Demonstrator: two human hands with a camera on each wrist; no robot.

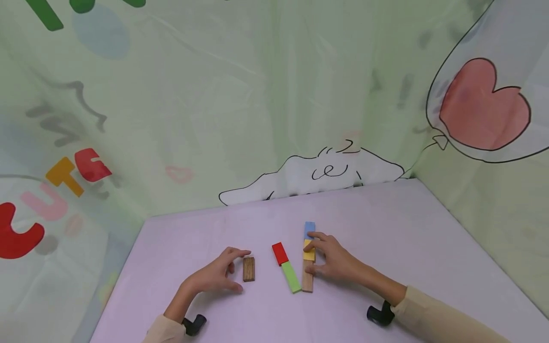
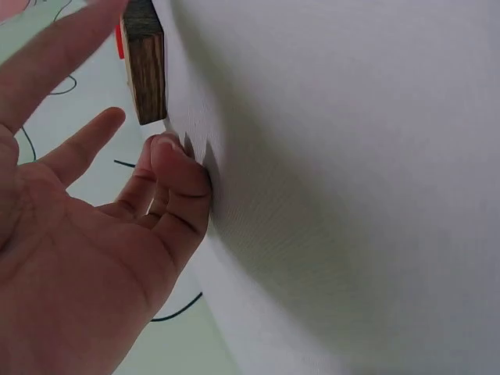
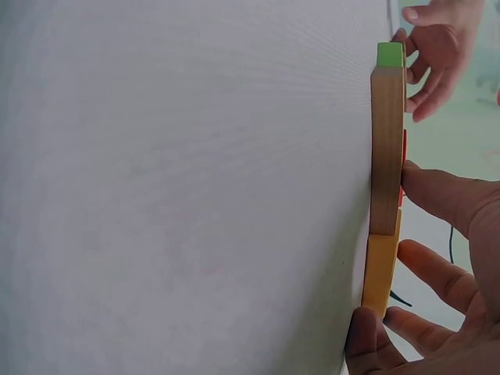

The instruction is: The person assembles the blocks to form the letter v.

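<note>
Three blocks stand end to end in a row: a blue block [image 1: 310, 227] at the far end, a yellow block [image 1: 309, 256] in the middle and a light wooden block [image 1: 307, 284] nearest. My right hand [image 1: 336, 259] rests its fingers on the row, with the thumb on the light wooden block [image 3: 386, 148] and a fingertip by the yellow block [image 3: 380, 266]. A red block [image 1: 280, 254] and a green block [image 1: 291, 277] form a slanted line left of it. Beside a dark brown wooden block [image 1: 249, 269], my left hand [image 1: 214, 274] has thumb and fingers spread apart, holding nothing.
A pale lilac tabletop [image 1: 386, 228] lies under everything. Behind it hangs a printed fabric wall [image 1: 240, 95] with letters, a balloon and line drawings. A black wrist device [image 1: 195, 325] sits at the left wrist, another black device [image 1: 380, 314] at the right.
</note>
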